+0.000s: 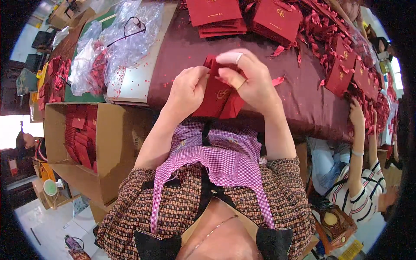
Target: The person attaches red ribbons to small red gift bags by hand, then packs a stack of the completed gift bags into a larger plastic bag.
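A dark red paper gift bag (220, 93) with a small gold emblem rests at the table's near edge, right in front of my body. My left hand (188, 88) pinches its upper left edge between thumb and fingers. Over the bag's upper right side, my right hand (250, 80) has its fingers curled in toward the thumb; a ring shows on one finger. Slight blur and the bag's matching red hide what those fingertips hold. A short end of red ribbon (278, 80) pokes out just right of my right hand.
Stacked flat red bags (216, 17) lie beyond my hands, with more ribboned bags (342, 71) along the right. Clear plastic wrap (130, 39) with eyeglasses (132, 31) on it is at left. A cardboard box (108, 147) of red bags stands left; a co-worker's arm (358, 125) reaches in at right.
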The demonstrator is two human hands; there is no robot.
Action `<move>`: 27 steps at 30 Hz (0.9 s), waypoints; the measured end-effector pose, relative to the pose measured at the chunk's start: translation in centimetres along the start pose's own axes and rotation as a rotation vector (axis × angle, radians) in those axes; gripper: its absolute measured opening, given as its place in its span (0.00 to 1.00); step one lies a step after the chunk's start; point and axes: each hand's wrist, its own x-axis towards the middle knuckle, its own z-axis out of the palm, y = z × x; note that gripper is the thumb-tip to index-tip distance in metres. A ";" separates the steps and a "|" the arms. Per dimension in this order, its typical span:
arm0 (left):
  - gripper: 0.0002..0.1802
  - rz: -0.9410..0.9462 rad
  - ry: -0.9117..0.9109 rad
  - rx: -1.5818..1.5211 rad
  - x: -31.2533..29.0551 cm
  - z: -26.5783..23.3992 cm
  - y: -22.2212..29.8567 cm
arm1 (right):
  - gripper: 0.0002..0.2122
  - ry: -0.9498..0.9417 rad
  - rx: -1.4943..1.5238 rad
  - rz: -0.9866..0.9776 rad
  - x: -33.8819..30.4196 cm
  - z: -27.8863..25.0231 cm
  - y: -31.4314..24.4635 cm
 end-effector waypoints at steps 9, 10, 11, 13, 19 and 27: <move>0.07 -0.041 -0.029 -0.128 -0.2 0.4 0.7 | 0.11 -0.211 -0.164 -0.146 0.4 -0.6 0.9; 0.06 -0.074 -0.023 -0.143 -0.2 0.3 0.8 | 0.11 -0.218 -0.161 -0.142 0.2 -0.6 1.0; 0.05 -0.077 -0.032 -0.118 -0.1 0.2 0.6 | 0.10 -0.223 -0.160 -0.140 0.2 -0.7 1.1; 0.05 -0.084 -0.043 -0.118 -0.1 0.3 0.7 | 0.10 -0.219 -0.177 -0.144 0.1 -0.7 1.1; 0.05 -0.204 -0.038 -0.171 -0.3 0.2 0.5 | 0.10 -0.256 -0.260 -0.198 0.0 -0.7 0.2; 0.06 -0.427 0.202 -0.231 0.7 -3.0 -3.8 | 0.06 -0.179 -0.177 -0.143 -0.4 -1.4 1.7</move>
